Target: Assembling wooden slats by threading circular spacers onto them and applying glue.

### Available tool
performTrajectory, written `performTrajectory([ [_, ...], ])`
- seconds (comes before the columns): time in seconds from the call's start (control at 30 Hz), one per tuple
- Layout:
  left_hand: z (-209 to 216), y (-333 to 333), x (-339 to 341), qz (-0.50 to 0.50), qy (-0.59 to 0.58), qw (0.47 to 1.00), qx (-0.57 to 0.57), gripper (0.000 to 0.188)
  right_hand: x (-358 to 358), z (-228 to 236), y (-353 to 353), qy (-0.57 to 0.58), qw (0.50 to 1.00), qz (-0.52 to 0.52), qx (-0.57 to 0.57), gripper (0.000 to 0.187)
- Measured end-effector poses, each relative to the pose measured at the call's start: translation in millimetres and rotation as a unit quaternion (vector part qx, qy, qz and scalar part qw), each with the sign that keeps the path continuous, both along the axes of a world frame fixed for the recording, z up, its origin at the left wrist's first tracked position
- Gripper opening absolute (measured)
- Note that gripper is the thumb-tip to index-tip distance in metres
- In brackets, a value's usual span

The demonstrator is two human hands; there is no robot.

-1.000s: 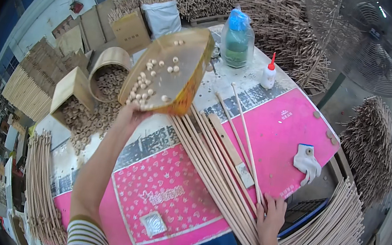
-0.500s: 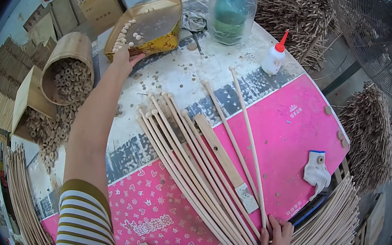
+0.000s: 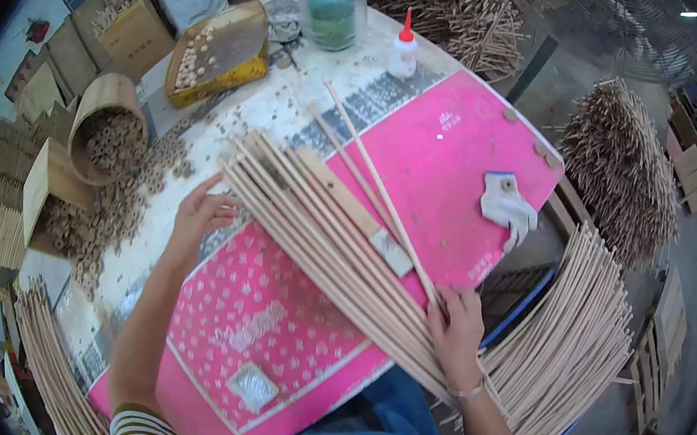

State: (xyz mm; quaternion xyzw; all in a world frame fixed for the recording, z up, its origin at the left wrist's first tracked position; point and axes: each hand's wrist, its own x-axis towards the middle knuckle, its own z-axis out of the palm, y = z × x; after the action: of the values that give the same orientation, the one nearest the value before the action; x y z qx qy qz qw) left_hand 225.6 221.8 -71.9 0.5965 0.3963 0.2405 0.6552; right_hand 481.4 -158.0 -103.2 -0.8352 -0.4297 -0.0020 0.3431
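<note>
My right hand (image 3: 457,335) is closed on the lower end of a thin wooden rod (image 3: 378,188), which slants up and left over the pink sheet. My left hand (image 3: 203,213) hovers by the far ends of a bundle of wooden rods (image 3: 333,272). Its fingers are bent, and whatever they hold is hidden. Several bundled rods have rounded tips. Another rod (image 3: 347,161) and a flat wooden bar (image 3: 339,190) lie beside the bundle. Small pale wooden balls (image 3: 189,63) lie in a yellow-sided tray (image 3: 240,74) at the far left.
A tipped wooden bucket (image 3: 107,92) spills wooden rings (image 3: 109,179) at left. On the table stand a red-tipped glue bottle (image 3: 404,55) and a bagged green jug (image 3: 331,15). A white glove (image 3: 506,206) lies right. More rods (image 3: 565,331) are stacked beside me.
My left hand has come back from the tray of balls to the rod tips. My right hand keeps its grip on the rod. The whole view has shifted.
</note>
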Motion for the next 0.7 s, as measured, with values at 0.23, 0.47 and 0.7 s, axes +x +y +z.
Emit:
performTrajectory([
  [0.23,2,-122,-87,0.055,0.030,0.998,-0.020,0.046,5,-8,-10,-0.008,0.998,0.009,0.070,0.020],
  [0.47,0,-205,-152,0.134,0.013,0.989,-0.060,0.041,2,-12,-16,-0.135,0.988,0.041,0.068,0.031],
  [0.7,-5,-250,-193,0.194,-0.026,0.979,-0.047,0.040,-5,13,-17,-0.001,0.996,0.035,0.083,0.030],
])
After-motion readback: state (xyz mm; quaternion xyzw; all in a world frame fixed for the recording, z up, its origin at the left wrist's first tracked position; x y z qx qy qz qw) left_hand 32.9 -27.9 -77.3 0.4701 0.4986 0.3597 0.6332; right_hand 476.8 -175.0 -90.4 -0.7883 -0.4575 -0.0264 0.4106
